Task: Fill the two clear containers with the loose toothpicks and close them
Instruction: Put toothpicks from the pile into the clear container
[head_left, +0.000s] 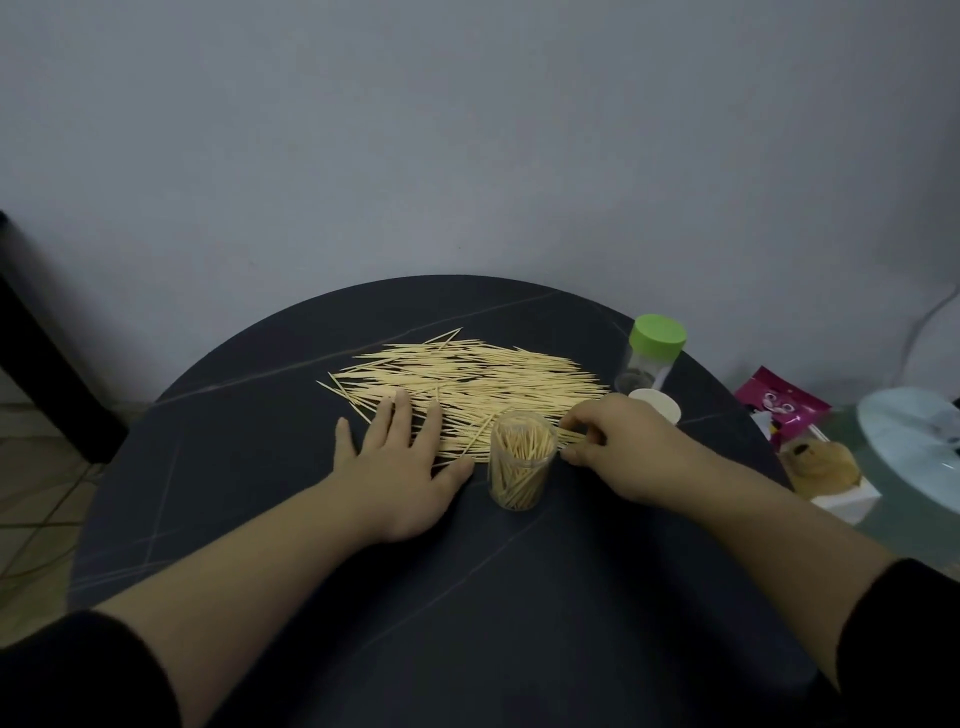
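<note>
Loose toothpicks (478, 374) in a wide flat heap at the centre of the frame, on a round dark bench (249, 467). Left hand (400, 457) open: palm down, fingers straight and spread, fingertips on the lower left edge of the heap, thumb stretched toward the right. Just right of that thumb, an upright clear container (522, 467) with no lid, packed with toothpicks standing on end, touching the heap's lower edge. Right hand (628, 452) just beside the container on its right — fingers curled, pinching a few toothpicks at the heap's lower right edge. Above that hand, a pale lid (658, 404) flat on the bench, partly hidden. Further up and right, near the bench rim, a second clear container (647, 371) upright with a green lid (657, 335) on top; contents hard to make out. Off the bench at the right of the frame: a pink packet (779, 408), a brown fuzzy thing (818, 462) on a white box (844, 501), and a pale round disc (914, 447) cut off by the edge. Black sleeves (78, 675) in both lower corners. Grey wall (467, 130) across the upper half.
</note>
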